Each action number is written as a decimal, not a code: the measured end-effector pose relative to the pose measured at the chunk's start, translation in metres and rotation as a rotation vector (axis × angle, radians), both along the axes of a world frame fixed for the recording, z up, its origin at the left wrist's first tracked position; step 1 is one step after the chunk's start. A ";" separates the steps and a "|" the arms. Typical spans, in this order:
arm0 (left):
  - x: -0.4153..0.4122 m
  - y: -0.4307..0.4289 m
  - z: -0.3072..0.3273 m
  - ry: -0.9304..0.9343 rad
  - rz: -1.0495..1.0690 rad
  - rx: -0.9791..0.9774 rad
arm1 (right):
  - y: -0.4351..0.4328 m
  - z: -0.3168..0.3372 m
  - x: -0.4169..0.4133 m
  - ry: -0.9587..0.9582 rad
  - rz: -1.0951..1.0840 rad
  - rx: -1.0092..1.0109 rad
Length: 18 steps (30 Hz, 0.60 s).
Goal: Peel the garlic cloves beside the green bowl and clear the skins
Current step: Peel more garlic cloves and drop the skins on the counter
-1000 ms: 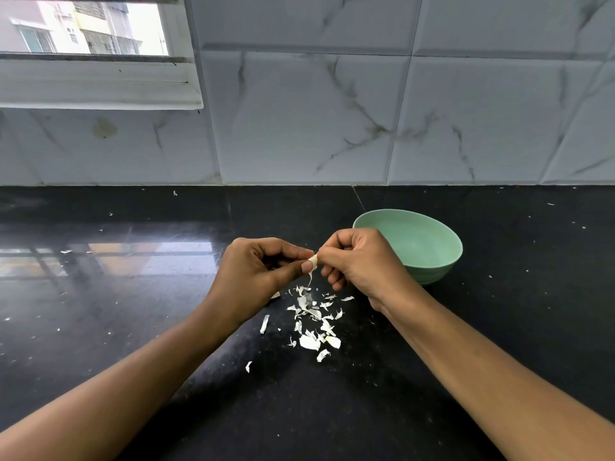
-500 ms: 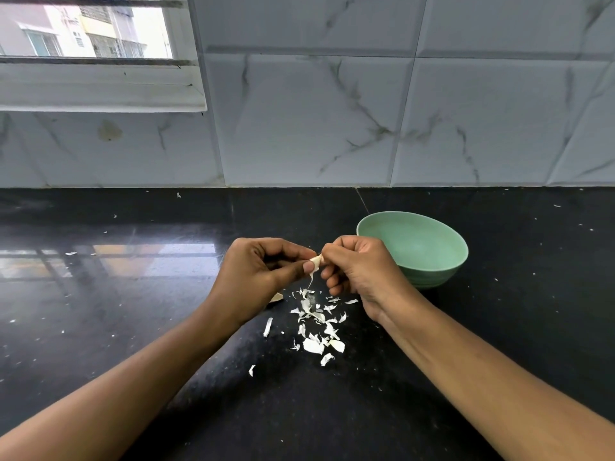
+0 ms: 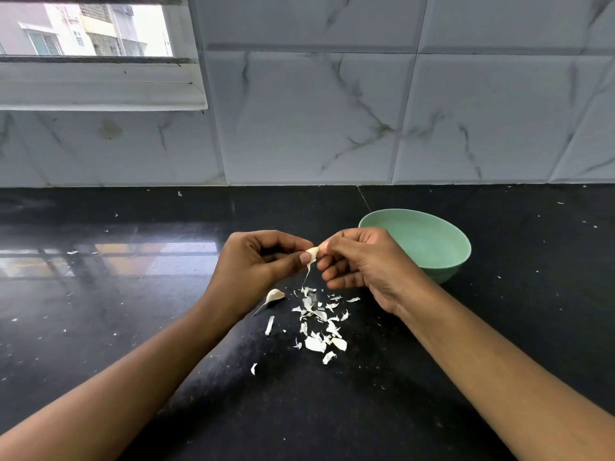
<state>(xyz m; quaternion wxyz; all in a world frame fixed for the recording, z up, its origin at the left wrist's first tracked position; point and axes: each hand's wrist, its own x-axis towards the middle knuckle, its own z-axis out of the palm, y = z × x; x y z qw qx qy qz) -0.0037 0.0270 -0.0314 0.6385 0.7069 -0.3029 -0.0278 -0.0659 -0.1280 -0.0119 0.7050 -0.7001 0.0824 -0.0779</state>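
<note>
One pale garlic clove is pinched between the left hand and the right hand, with a thin strip of skin hanging from it. A second clove, with a thin pointed tail, lies on the black counter below the left hand. Torn white skins lie scattered just beside it. The green bowl stands upright behind the right hand.

Black glossy countertop; marble-veined wall tiles; window upper left.
</note>
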 end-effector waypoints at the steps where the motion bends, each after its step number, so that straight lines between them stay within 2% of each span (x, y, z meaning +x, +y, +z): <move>1: 0.000 0.000 0.000 -0.027 0.011 0.020 | 0.000 -0.001 0.001 -0.004 0.001 -0.011; 6: -0.001 0.001 0.000 -0.157 0.052 0.100 | -0.002 -0.004 0.002 -0.027 0.013 -0.034; 11: -0.003 0.001 0.002 -0.243 0.090 0.134 | -0.004 -0.004 0.002 -0.089 0.041 -0.139; 18: -0.003 0.001 -0.004 -0.353 0.106 0.173 | -0.002 -0.011 0.004 -0.119 -0.048 -0.275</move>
